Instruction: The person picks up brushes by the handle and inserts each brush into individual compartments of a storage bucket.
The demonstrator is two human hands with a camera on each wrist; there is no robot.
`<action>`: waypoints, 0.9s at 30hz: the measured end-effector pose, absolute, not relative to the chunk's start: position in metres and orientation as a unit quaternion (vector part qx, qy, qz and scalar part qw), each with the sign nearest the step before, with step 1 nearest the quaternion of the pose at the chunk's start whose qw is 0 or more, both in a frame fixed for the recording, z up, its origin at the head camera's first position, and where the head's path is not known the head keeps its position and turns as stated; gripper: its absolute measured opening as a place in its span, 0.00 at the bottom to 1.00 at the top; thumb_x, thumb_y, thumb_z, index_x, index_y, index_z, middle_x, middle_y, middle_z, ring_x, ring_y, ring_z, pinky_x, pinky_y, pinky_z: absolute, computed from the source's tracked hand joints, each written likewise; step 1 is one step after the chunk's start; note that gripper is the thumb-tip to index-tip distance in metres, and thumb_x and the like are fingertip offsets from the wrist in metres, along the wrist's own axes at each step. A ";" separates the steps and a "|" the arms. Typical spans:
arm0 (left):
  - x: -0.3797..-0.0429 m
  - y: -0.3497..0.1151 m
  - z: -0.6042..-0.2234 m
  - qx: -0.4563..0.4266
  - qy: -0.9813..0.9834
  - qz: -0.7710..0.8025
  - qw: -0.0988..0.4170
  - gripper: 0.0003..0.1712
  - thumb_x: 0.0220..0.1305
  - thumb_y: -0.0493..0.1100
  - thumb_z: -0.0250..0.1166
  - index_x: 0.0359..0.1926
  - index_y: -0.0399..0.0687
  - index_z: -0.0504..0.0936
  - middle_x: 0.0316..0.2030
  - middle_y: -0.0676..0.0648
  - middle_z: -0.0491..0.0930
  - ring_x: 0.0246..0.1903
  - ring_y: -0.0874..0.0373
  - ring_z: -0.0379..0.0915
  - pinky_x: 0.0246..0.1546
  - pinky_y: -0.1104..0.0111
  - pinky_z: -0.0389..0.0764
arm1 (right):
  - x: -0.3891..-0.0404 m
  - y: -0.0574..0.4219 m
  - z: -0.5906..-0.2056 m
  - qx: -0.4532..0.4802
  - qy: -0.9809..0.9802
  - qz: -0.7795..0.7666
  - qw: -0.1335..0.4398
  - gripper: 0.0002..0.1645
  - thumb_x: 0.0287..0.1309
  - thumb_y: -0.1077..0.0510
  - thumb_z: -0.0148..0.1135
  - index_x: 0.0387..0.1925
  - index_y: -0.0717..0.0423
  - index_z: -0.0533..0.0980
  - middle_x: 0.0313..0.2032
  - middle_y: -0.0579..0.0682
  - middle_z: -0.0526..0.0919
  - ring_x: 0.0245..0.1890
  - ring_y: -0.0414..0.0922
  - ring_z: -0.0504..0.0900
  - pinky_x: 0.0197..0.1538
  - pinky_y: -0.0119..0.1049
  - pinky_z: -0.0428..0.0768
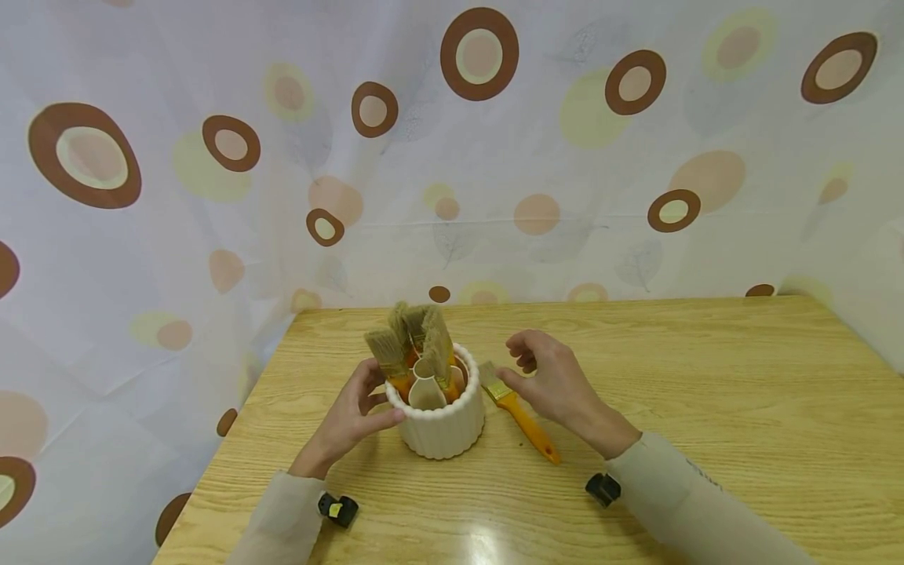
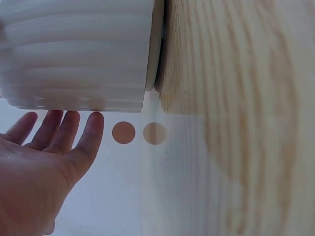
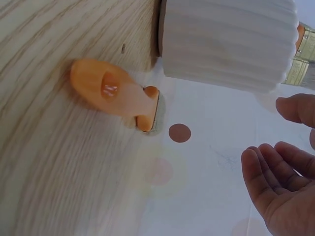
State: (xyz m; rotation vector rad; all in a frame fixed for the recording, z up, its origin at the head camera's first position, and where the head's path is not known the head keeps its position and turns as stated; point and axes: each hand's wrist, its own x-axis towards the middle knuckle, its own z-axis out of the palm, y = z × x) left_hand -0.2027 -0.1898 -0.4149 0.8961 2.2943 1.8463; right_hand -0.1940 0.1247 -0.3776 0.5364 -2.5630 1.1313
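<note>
A white ribbed round holder (image 1: 441, 430) stands on the table with several paintbrushes (image 1: 387, 351) in it, bristles up. My left hand (image 1: 351, 414) is at the holder's left side, its thumb near the front rim. In the left wrist view the fingertips (image 2: 94, 120) are at the holder's wall, fingers spread and nearly straight. To the right of the holder a paintbrush with an orange handle (image 1: 526, 426) lies on the wood, bristles pointing away. Just above and right of that brush is my right hand (image 1: 554, 375), fingers loosely bent, holding nothing.
The wooden table (image 1: 671, 369) reaches well off to the right. A white sheet with brown and pastel circles (image 1: 494, 157) hangs behind it and along the left. Inside the holder a pale divider (image 1: 427, 391) forms compartments.
</note>
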 end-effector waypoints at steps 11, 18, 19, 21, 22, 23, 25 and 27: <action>-0.203 -0.189 -0.413 0.290 0.747 0.597 0.032 0.41 0.57 0.37 0.68 0.68 0.44 0.59 0.62 0.42 0.65 0.62 0.45 0.61 0.58 0.45 0.64 | -0.200 0.129 -0.384 0.179 -0.895 0.390 0.123 0.21 0.54 0.55 0.69 0.48 0.60 0.76 0.39 0.51 0.78 0.37 0.50 0.79 0.41 0.42 0.79; -0.203 -0.189 -0.414 0.289 0.749 0.595 0.033 0.41 0.57 0.38 0.69 0.69 0.44 0.59 0.63 0.43 0.65 0.62 0.46 0.61 0.59 0.45 0.63 | -0.206 0.131 -0.389 0.185 -0.902 0.377 0.101 0.22 0.54 0.55 0.70 0.49 0.60 0.75 0.41 0.52 0.79 0.36 0.47 0.78 0.41 0.41 0.78; -0.203 -0.189 -0.414 0.289 0.749 0.595 0.033 0.41 0.57 0.38 0.69 0.69 0.44 0.59 0.63 0.43 0.65 0.62 0.46 0.61 0.59 0.45 0.63 | -0.207 0.131 -0.389 0.186 -0.903 0.376 0.096 0.22 0.54 0.55 0.70 0.49 0.59 0.75 0.41 0.52 0.79 0.37 0.48 0.78 0.41 0.42 0.78; -0.203 -0.189 -0.414 0.289 0.750 0.594 0.034 0.41 0.57 0.38 0.69 0.69 0.44 0.59 0.63 0.43 0.65 0.62 0.46 0.61 0.59 0.45 0.63 | -0.208 0.131 -0.391 0.188 -0.905 0.372 0.087 0.23 0.54 0.55 0.69 0.49 0.59 0.75 0.41 0.52 0.78 0.37 0.47 0.77 0.41 0.42 0.78; -0.203 -0.189 -0.414 0.289 0.750 0.594 0.033 0.41 0.57 0.38 0.69 0.69 0.44 0.59 0.63 0.43 0.65 0.62 0.46 0.61 0.59 0.45 0.63 | -0.209 0.131 -0.391 0.189 -0.906 0.371 0.083 0.23 0.53 0.55 0.69 0.50 0.59 0.75 0.42 0.53 0.78 0.37 0.47 0.77 0.41 0.42 0.78; -0.203 -0.189 -0.414 0.290 0.750 0.594 0.033 0.41 0.57 0.38 0.69 0.69 0.44 0.59 0.63 0.43 0.65 0.62 0.46 0.61 0.59 0.45 0.63 | -0.209 0.131 -0.391 0.188 -0.906 0.371 0.078 0.24 0.53 0.55 0.69 0.50 0.59 0.74 0.42 0.53 0.78 0.37 0.48 0.77 0.41 0.42 0.78; -0.203 -0.189 -0.414 0.290 0.749 0.595 0.033 0.41 0.57 0.38 0.69 0.69 0.44 0.59 0.63 0.43 0.66 0.62 0.46 0.61 0.59 0.45 0.63 | -0.211 0.131 -0.392 0.189 -0.908 0.367 0.068 0.24 0.54 0.55 0.69 0.51 0.59 0.74 0.43 0.55 0.78 0.38 0.48 0.77 0.41 0.42 0.78; -0.204 -0.189 -0.414 0.290 0.749 0.595 0.032 0.41 0.57 0.37 0.69 0.68 0.44 0.60 0.62 0.43 0.66 0.62 0.46 0.62 0.59 0.45 0.63 | -0.211 0.131 -0.392 0.187 -0.911 0.364 0.056 0.25 0.54 0.55 0.69 0.52 0.60 0.74 0.44 0.56 0.78 0.38 0.48 0.77 0.41 0.42 0.78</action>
